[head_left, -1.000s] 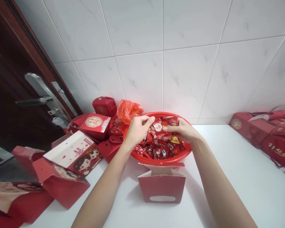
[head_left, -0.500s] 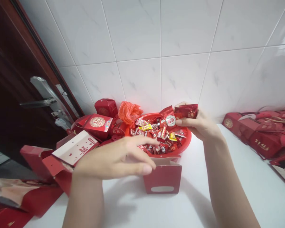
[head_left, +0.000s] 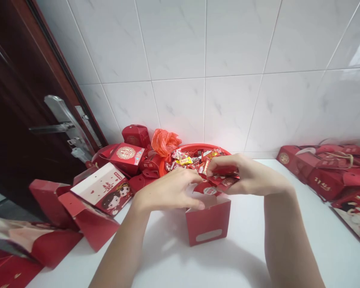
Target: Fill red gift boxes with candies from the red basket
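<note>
A red paper box point(head_left: 208, 222) with an open top stands upright on the white table. My left hand point(head_left: 174, 190) is at the box's left upper edge, thumb and fingers apart, with nothing visible held between them. Above the box's right side, my right hand point(head_left: 243, 176) grips several red candy packets point(head_left: 227, 181). One red packet with a round white label point(head_left: 210, 191) shows at the box's opening, between the hands. Behind them lies a red basket point(head_left: 204, 145) filled with wrapped candies point(head_left: 184, 161), partly hidden by my hands.
Closed red boxes point(head_left: 126, 154) and an orange-red plastic bag point(head_left: 165, 142) stand at the back left. Open boxes point(head_left: 90, 220) are at the left, near the door point(head_left: 15, 88). More red boxes point(head_left: 327, 172) lie at the right against the tiled wall point(head_left: 234, 48).
My right hand has moved from over the basket down and toward me to the box's opening, carrying the packets. My left hand has shifted right, onto the box's edge. The box has turned slightly.
</note>
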`<state>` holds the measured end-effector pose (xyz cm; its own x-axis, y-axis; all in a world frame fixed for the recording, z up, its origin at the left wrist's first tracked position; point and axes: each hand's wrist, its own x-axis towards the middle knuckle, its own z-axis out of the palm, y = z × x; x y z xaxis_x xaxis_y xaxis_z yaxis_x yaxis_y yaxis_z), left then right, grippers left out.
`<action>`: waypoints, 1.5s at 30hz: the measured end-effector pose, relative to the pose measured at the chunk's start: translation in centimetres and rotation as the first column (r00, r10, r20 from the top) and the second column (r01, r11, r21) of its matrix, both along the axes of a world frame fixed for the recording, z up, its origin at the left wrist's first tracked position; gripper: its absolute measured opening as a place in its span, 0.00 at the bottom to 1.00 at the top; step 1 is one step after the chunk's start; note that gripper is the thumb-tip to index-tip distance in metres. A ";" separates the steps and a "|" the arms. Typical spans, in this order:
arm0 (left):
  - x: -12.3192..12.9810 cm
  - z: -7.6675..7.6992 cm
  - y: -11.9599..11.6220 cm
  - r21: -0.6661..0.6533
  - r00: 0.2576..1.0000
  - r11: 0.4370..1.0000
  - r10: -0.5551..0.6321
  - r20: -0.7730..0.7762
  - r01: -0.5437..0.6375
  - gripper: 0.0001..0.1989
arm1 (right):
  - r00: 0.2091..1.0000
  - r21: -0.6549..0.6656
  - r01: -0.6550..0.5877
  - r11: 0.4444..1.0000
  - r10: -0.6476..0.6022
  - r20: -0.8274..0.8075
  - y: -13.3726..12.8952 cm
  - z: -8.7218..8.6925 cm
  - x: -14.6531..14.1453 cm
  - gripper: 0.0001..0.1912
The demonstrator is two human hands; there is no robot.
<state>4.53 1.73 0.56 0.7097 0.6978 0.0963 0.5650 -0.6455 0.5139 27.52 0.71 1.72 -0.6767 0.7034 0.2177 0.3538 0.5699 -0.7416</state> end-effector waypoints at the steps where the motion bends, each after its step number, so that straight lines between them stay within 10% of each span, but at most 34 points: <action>1: 0.0 0.0 0.1 -0.019 1.000 1.000 -0.003 -0.024 0.002 0.12 | 0.999 0.018 0.009 1.000 -0.009 0.049 0.0 0.0 -0.1 0.14; 10: -0.1 0.0 0.5 -0.136 0.999 0.990 -0.038 -0.024 0.034 0.14 | 0.963 0.027 -0.079 0.997 0.069 0.260 0.4 -0.4 -1.3 0.09; 45: -0.1 -0.1 0.6 -0.115 0.999 0.993 0.003 -0.035 -0.007 0.14 | 0.966 0.056 -0.034 0.998 0.019 0.258 0.7 -0.7 -1.8 0.07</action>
